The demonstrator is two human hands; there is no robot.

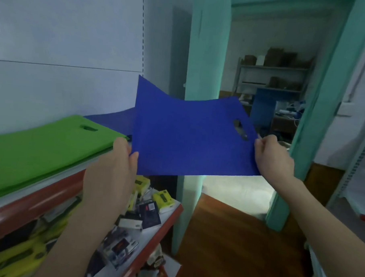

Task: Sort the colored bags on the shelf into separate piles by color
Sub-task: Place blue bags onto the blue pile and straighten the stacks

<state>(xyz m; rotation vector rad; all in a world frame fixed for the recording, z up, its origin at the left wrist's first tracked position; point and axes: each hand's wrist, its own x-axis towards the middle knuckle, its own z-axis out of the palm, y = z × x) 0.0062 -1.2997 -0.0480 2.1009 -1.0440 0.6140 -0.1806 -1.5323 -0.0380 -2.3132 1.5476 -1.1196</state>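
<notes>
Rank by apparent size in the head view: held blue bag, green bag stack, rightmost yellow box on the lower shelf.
1. held blue bag and green bag stack: look alike, and nearness differs, so unranked.
2. rightmost yellow box: clearly smallest.

The blue bag [190,138] is a deep, plain royal blue, and the green bags [41,144] are a bright, unpatterned lime. The shelf edge [38,199] is glossy red, the door frame [204,55] pale teal, the floor [225,234] warm reddish brown, and the packets [163,197] on the lower shelf yellow with dark panels.
</notes>
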